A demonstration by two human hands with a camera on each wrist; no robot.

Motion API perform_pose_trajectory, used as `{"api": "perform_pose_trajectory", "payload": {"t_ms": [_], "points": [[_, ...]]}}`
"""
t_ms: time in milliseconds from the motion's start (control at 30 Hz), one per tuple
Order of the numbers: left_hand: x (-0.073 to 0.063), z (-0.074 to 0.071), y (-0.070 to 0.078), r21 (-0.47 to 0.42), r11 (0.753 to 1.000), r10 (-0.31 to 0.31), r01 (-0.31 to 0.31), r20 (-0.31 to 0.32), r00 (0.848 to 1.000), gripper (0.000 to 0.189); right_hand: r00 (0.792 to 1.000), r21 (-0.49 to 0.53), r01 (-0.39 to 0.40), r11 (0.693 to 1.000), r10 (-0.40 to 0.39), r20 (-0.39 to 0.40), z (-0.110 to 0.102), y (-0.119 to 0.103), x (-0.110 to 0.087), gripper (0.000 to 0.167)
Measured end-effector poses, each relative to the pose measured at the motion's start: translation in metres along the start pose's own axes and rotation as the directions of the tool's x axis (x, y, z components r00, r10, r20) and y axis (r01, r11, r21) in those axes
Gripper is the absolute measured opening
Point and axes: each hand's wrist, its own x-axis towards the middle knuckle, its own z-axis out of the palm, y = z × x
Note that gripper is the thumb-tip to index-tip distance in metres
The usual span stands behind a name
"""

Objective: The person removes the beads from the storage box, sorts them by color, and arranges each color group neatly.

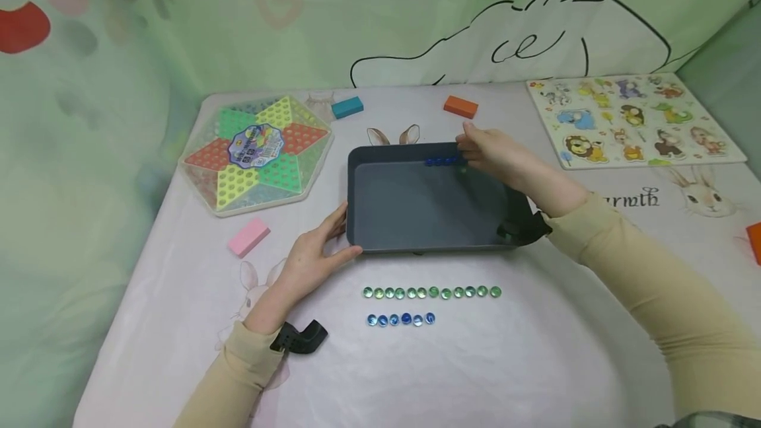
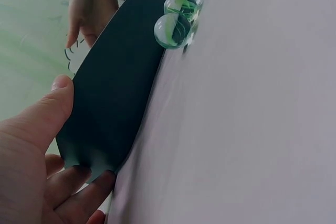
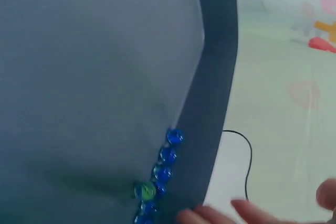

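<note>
A dark grey rectangular tray sits mid-table. My left hand grips its left end, thumb at the near corner and fingers bent against the side wall, as the left wrist view also shows. Over the far right rim is my right hand, its fingers loosely bent with nothing seen between them. Beneath it, several blue marbles line the tray's far wall, and one green marble lies beside them. On the cloth in front of the tray are a row of green marbles and a shorter row of blue marbles.
A hexagonal Chinese checkers box stands left of the tray, with a pink block before it. Blue and orange blocks lie behind the tray. An animal puzzle board is at far right, and another orange block at the right edge.
</note>
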Motion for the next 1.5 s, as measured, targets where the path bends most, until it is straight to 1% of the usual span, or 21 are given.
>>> {"api": "perform_pose_trajectory", "payload": {"t_ms": [67,167,300,433,600,733,833,900,1000,1067,1100,1200,1267,1333,1500], "points": [[0.0,0.0,0.0,0.0,1.0,-0.001,0.001,0.002,1.0,0.077,0.999,0.0,0.005,1.0,-0.005,-0.035,-0.001,-0.001,-0.002,0.078],[0.0,0.0,0.0,0.004,1.0,0.003,-0.003,-0.002,1.0,0.077,0.997,-0.038,-0.039,0.999,0.036,-0.073,-0.003,0.0,-0.004,0.08],[0.0,-0.001,0.0,0.012,1.0,0.009,-0.009,-0.005,1.0,0.077,0.993,-0.099,-0.104,0.99,0.097,-0.074,-0.004,0.006,-0.002,0.082],[-0.001,-0.001,0.0,0.012,1.0,0.008,-0.008,-0.006,1.0,0.077,0.992,-0.128,-0.122,0.984,0.116,-0.055,0.005,0.006,0.005,0.079],[-0.002,0.0,-0.001,0.003,1.0,0.004,-0.004,-0.011,1.0,0.077,0.996,-0.11,-0.09,0.99,0.092,0.015,0.02,-0.005,0.011,0.077],[-0.002,0.0,-0.001,-0.007,1.0,0.006,-0.006,-0.011,1.0,0.077,0.998,-0.084,-0.023,0.996,0.028,0.055,0.024,-0.008,0.014,0.071],[-0.001,0.0,-0.001,-0.01,1.0,0.006,-0.006,-0.009,1.0,0.077,0.999,-0.071,0.025,0.997,-0.021,0.05,0.023,-0.007,0.015,0.063],[-0.001,0.0,-0.001,-0.006,1.0,0.004,-0.004,-0.008,1.0,0.077,0.999,-0.08,0.046,0.996,-0.044,0.03,0.022,-0.005,0.016,0.057],[-0.001,0.0,-0.001,0.0,1.0,0.006,-0.006,-0.009,1.0,0.077,0.997,-0.156,0.064,0.986,-0.068,-0.022,0.019,0.0,0.019,0.049],[0.0,0.0,-0.001,0.005,1.0,0.008,-0.008,-0.008,1.0,0.077,0.994,-0.248,0.076,0.966,-0.093,-0.056,0.019,0.003,0.022,0.043],[0.0,0.0,-0.001,0.006,1.0,0.009,-0.009,-0.009,1.0,0.077,0.991,-0.305,0.084,0.949,-0.111,-0.071,0.019,0.004,0.024,0.04],[0.0,0.001,-0.002,0.01,1.0,0.007,-0.007,-0.009,1.0,0.077,0.979,-0.467,0.115,0.877,-0.18,-0.097,0.022,0.007,0.03,0.03],[0.0,0.001,-0.002,0.011,1.0,0.007,-0.007,-0.009,1.0,0.077,0.97,-0.547,0.135,0.826,-0.221,-0.095,0.025,0.008,0.034,0.026],[0.0,0.001,-0.003,0.012,1.0,0.008,-0.008,-0.011,1.0,0.077,0.966,-0.592,0.144,0.793,-0.241,-0.089,0.028,0.008,0.038,0.026],[0.0,0.002,-0.003,0.012,1.0,0.016,-0.016,-0.011,1.0,0.077,0.968,-0.649,0.121,0.751,-0.233,-0.089,0.039,0.007,0.046,0.031]]}}
